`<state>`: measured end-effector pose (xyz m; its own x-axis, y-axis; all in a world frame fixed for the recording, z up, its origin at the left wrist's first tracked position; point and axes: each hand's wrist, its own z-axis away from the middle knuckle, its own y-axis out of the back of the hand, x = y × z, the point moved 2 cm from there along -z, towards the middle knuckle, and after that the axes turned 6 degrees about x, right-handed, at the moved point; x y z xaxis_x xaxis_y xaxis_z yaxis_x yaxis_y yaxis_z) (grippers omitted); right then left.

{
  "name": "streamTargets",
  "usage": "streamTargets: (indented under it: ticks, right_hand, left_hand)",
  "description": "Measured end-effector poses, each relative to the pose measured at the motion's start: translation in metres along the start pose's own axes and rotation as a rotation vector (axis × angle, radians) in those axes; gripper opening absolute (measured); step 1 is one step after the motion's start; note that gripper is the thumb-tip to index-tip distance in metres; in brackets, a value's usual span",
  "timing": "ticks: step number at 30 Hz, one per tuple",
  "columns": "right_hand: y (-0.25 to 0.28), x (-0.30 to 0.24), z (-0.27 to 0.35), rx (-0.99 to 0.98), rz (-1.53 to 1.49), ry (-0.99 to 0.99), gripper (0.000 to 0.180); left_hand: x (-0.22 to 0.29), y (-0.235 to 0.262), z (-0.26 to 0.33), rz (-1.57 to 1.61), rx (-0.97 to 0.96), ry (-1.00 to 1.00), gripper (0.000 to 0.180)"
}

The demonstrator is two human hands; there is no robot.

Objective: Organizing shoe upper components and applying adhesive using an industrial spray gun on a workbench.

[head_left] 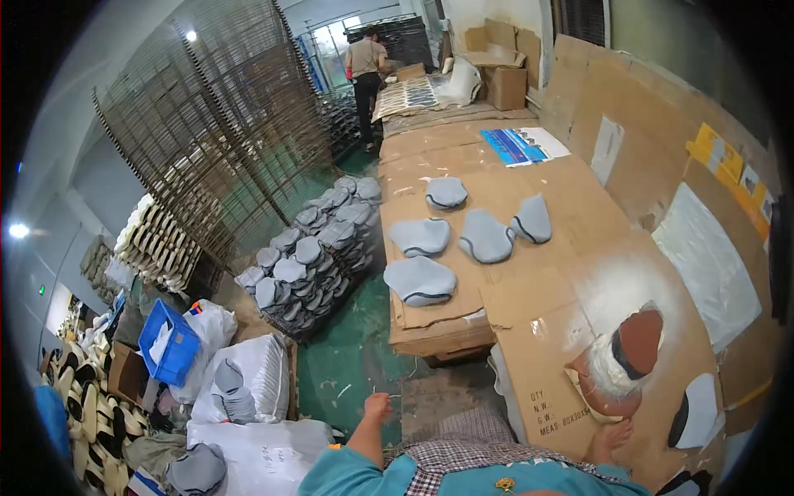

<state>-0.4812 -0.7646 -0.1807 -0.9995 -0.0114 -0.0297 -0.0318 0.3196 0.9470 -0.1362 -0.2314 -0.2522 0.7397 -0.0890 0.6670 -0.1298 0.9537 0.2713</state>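
Note:
My left hand (378,407) is raised over the gap left of the table, its fingers curled in; a thin pale line shows beside the fingertips, too small to name. At the table's near right, my right hand (612,436) is low against the base of a reddish-brown rounded vessel (647,335) with a dark band and white crusted residue. A pale curved flap (584,395) lies between that hand and the vessel. How the right fingers close is hard to see. Several grey fabric shoe-upper pieces (486,236) with dark edging lie spread across the cardboard-covered table (546,289).
Stacks of grey pieces (310,256) stand left of the table, beside a tall wire rack (223,124). A blue crate (167,343) and white sacks (256,455) sit at lower left. Cardboard panels (620,107) line the right side. A person (365,62) stands at the far end.

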Motion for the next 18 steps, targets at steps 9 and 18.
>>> streamTargets:
  ticks: [9, 18]
  right_hand:
    - [0.006, -0.004, 0.0, -0.077, -0.023, -0.072, 0.04]
    - [-0.017, 0.005, -0.002, -0.007, 0.06, -0.067, 0.04]
  left_hand:
    - [-0.053, 0.048, 0.011, -0.063, 0.059, 0.185, 0.017]
    - [-0.073, 0.084, 0.011, -0.029, 0.137, 0.269, 0.023]
